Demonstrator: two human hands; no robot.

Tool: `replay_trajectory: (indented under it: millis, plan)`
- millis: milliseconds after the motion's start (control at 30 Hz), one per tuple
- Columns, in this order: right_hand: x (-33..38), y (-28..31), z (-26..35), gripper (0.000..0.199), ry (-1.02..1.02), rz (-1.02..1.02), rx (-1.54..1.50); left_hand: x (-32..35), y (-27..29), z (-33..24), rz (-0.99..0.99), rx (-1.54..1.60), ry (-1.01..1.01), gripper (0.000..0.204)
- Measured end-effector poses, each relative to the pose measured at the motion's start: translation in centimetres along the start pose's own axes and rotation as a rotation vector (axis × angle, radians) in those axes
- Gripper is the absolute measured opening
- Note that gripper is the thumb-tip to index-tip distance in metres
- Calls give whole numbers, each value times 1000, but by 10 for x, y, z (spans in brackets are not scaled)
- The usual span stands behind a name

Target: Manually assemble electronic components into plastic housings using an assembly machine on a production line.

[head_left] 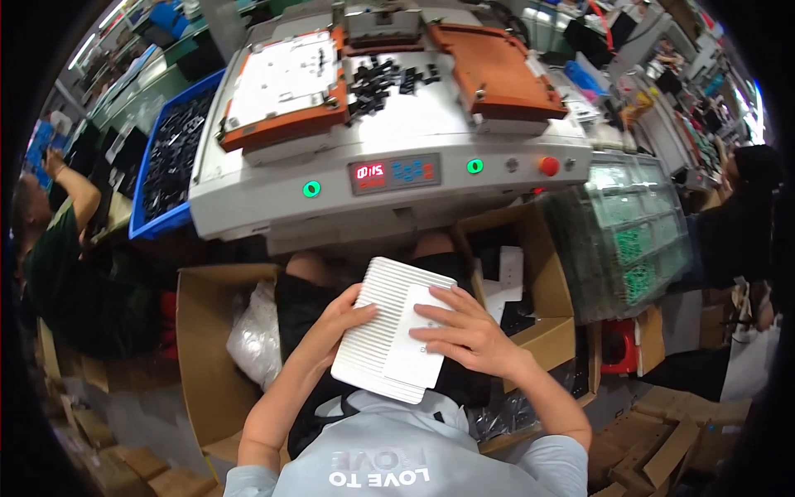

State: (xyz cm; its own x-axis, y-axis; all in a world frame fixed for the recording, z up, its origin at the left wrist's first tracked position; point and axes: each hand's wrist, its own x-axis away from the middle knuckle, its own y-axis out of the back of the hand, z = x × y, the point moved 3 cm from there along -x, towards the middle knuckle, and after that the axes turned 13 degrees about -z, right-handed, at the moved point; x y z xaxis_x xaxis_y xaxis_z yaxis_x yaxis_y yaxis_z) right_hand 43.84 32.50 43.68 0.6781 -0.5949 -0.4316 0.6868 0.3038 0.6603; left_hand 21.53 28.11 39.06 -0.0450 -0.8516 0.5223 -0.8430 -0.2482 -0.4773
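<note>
Pale grey shirt cloth (373, 443) lies nearest, and just beyond it a white ribbed casing (364, 340) tilts between the two hands, above the lap. Its smooth plate (402, 356) already sits on the ribs; whether it is fixed cannot be told, and the casing is not yet on any fixture. The left hand (333, 325) curls round the near-side edge, thumb on the ribs, holding it; the right hand (464, 331) lies with fingers spread across the plate, thumb hidden, so gripping or mere pressing is unclear. Beside the left hand stands a carton (199, 356); beside the right, another (546, 340) holding white pieces (512, 273). Ahead of both hands, a machine (273, 199) carries loose black parts (373, 87), seemingly left to be used, between two orange fixtures (497, 70).
</note>
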Motion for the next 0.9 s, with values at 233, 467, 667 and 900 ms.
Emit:
replay_trajectory:
  millis: [233,467,667,900]
  plan:
    - [2,13,33,52,256,-98,28,6,-10,-5,70,98,84,55]
    - [5,6,46,26,270,-355,-56,10,-32,6,14,260,219,67]
    - [8,-8,-5,24,-499,-344,-522,-3,72,10,455,-368,247,63]
    - [29,-57,-21,32,-821,-329,-1018,13,35,34,-139,-334,-81,48]
